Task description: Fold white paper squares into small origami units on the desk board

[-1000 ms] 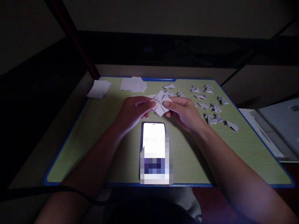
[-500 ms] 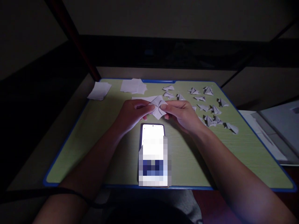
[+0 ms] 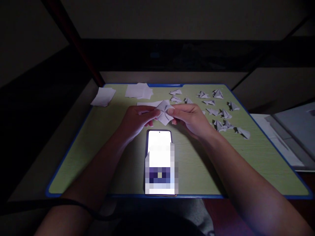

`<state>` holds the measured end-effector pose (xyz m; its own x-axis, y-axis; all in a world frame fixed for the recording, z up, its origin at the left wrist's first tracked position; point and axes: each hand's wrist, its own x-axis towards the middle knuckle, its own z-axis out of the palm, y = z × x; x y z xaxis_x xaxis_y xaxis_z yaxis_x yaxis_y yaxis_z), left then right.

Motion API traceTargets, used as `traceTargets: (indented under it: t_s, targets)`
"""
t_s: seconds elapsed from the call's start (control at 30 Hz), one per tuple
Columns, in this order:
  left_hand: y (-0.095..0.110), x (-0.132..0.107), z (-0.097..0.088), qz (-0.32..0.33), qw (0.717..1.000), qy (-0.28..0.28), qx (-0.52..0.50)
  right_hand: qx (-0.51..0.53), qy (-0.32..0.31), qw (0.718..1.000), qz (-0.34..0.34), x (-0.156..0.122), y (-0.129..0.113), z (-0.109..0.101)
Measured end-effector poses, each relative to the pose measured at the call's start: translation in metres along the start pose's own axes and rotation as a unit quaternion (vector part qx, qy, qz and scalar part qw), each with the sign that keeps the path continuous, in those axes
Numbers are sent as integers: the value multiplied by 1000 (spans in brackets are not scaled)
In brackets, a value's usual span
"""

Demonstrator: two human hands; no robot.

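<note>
A small white folded paper is held up between both hands above the middle of the table, its creases meeting near its centre. My left hand pinches its left corner between thumb and fingers. On the opposite side, my right hand grips it with the thumb lying on its face near the centre. Behind the hands a flat paper sheet shows in part. A lit phone, its screen partly blurred out, lies just below the hands.
Several folded paper pieces are scattered over the right side of the green table with a blue rim. Two paper stacks, a left one and a middle one, lie at the back. An open white box-like object stands beyond the right edge.
My left thumb has drawn back slightly toward the paper's left corner. Both hands still hold the paper, and the whole view has shifted a little.
</note>
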<state>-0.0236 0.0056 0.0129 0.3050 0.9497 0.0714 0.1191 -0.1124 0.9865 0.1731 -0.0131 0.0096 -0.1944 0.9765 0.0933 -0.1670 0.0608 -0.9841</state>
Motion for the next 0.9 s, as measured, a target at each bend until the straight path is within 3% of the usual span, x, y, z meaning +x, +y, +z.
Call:
traceTargets:
  t_s: [0.9]
  targets:
    - [1,1,2,12,1000,1,3,-21,8,1000,-6,1,-3,-1]
